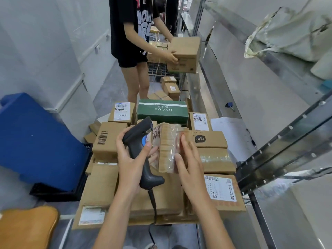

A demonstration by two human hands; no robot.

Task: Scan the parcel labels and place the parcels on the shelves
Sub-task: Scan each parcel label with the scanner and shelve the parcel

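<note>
Status: early to middle, by appearance. A large stack of parcels [158, 177] remains unshelved in the near centre, many with labels showing; whether any of these are already scanned cannot be told.

Shelves [269, 108]: metal, along the right side, mostly bare in the visible stretch, with a pale sack [294, 33] on the far upper level.

Item in hand: small taped parcel [168, 148], held above the stack, handwriting on its left face.

Left hand [131, 159]: fingers curled round the grip of a dark scanner [143, 151], fingertips also touching the parcel's left edge. Cable trails toward the near edge.

Right hand [188, 159]: fingers extended, pressed flat against the parcel's right side.

Hands close together, the parcel clamped between them.

Far: a second person [133, 42] carries a carton [185, 54] toward the shelves.

Remaining, by judgement: scan, shelve, repeat.
</note>
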